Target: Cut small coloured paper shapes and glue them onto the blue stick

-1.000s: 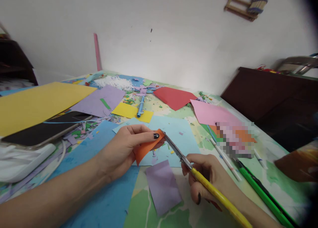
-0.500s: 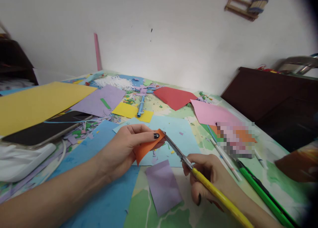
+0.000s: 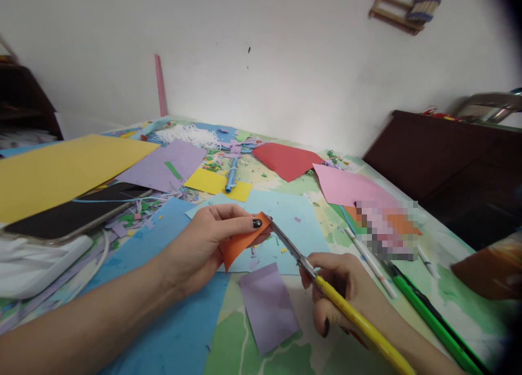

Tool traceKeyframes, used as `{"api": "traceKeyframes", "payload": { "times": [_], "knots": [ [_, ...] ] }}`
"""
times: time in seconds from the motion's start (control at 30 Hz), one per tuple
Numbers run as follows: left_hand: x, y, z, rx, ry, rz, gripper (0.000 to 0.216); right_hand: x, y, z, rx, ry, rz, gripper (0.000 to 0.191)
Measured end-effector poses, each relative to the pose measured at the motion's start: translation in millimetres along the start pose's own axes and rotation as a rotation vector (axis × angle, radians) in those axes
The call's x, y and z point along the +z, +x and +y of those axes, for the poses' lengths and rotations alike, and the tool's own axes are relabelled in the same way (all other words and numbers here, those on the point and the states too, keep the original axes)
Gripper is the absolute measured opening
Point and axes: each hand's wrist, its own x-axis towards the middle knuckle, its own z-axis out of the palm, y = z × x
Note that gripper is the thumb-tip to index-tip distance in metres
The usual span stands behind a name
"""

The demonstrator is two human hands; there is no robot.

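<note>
My left hand [image 3: 206, 244] pinches a folded orange paper piece [image 3: 240, 243] between thumb and fingers, just above the table. My right hand [image 3: 345, 296] is closed round yellow-handled scissors [image 3: 326, 290]. Their metal blades point up and left, and the tips touch the top corner of the orange piece. A small lilac paper rectangle [image 3: 268, 307] lies flat on the table below both hands. A light blue sheet [image 3: 285, 222] lies under the orange piece.
Coloured sheets cover the table: yellow [image 3: 61, 168], lilac [image 3: 167, 165], red [image 3: 285, 160], pink [image 3: 346, 185], blue [image 3: 179, 320]. A phone [image 3: 73, 211] lies at left, a white pencil [image 3: 369, 262] and green pen [image 3: 432, 320] at right. A dark cabinet [image 3: 448, 168] stands beside the table.
</note>
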Motion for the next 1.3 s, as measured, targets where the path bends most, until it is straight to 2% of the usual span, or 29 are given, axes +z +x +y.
{"api": "traceKeyframes", "payload": {
  "times": [0.17,0.3,1.3],
  "knots": [
    [0.3,2.3,0.5,0.003,-0.008,-0.008,0.015,-0.1,-0.7,-0.3,0.033,0.067,-0.034,0.027],
    [0.8,2.5,1.0,-0.004,-0.001,0.003,0.015,0.0,-0.8,-0.3,0.034,0.11,-0.068,0.025],
    [-0.2,2.4,-0.4,-0.001,-0.003,0.002,0.014,0.8,-0.5,-1.9,0.023,0.007,0.008,0.038]
  ]
}}
